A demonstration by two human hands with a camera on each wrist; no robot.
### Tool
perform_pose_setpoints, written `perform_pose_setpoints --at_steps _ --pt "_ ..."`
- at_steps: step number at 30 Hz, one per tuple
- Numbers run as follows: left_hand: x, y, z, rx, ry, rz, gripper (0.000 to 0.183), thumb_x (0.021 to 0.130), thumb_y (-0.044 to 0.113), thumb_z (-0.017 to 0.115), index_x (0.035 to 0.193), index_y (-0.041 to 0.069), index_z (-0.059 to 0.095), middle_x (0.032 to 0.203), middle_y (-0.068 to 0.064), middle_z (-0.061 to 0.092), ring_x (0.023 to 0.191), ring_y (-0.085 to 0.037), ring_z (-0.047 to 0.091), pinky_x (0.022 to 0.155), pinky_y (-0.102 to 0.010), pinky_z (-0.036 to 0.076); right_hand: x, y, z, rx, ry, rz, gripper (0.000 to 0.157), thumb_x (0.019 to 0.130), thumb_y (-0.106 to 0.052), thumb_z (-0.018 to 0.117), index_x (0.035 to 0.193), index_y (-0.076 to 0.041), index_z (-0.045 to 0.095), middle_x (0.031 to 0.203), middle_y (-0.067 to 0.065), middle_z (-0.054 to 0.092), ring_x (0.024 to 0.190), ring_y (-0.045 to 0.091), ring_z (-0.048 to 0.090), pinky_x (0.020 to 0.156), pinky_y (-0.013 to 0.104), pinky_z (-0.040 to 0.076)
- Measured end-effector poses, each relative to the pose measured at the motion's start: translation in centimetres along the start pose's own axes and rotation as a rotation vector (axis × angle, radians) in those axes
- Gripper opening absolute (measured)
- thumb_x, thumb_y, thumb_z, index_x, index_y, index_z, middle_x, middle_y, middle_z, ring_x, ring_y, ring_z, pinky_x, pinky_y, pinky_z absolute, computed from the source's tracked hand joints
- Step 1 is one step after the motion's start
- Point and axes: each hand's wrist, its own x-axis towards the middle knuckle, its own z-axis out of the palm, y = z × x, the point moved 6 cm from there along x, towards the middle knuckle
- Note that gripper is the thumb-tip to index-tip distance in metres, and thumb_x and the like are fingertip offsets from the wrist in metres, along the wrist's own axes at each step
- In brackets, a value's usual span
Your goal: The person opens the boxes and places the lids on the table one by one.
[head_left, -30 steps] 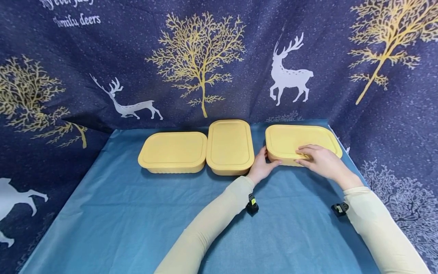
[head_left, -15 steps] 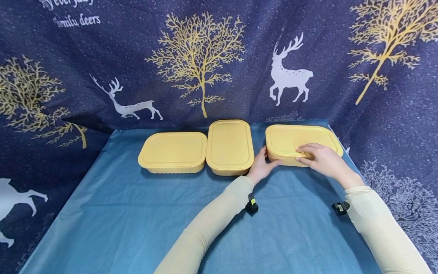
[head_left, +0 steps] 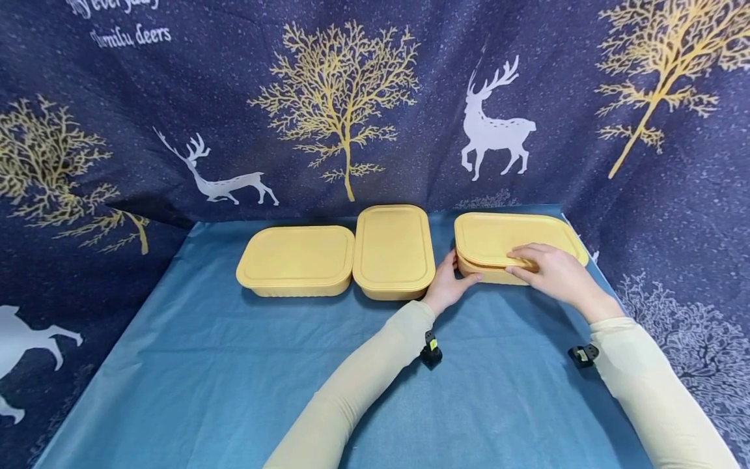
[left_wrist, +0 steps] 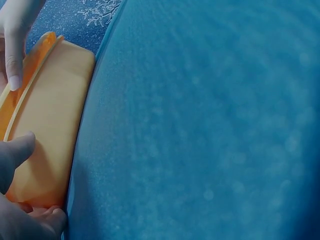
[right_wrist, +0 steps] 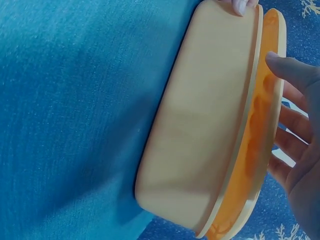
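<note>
I'm counting yellow along the far edge of the blue-covered table [head_left: 246, 378], and I get three: the left box [head_left: 299, 257], the middle box [head_left: 394, 251] snug beside it and turned crosswise, and the right box [head_left: 498, 276] standing apart. Two hands, both on that right one! The left hand [head_left: 446, 284] has its grip curled round the near left corner, thumb on the front wall. The right hand [head_left: 556, 277] pinches the lid [head_left: 498, 236], thumb against the orange underside, loosely bent fingers over the top, and I see a gap along the front rim.
</note>
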Motion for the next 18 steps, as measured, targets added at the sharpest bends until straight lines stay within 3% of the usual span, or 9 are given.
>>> perform_pose_setpoints --at_steps 18 --pt "0.03 -0.11 0.09 0.001 -0.002 0.012 0.076 0.093 0.030 0.075 0.154 0.008 0.036 0.149 -0.009 0.049 0.134 -0.016 0.049 0.109 -0.025 0.040 0.65 -0.52 0.51 -0.040 0.035 -0.029 0.034 0.090 -0.023 0.077 0.115 -0.001 0.072 0.112 0.019 0.071 0.105 0.040 0.065 0.090 0.058 0.049"
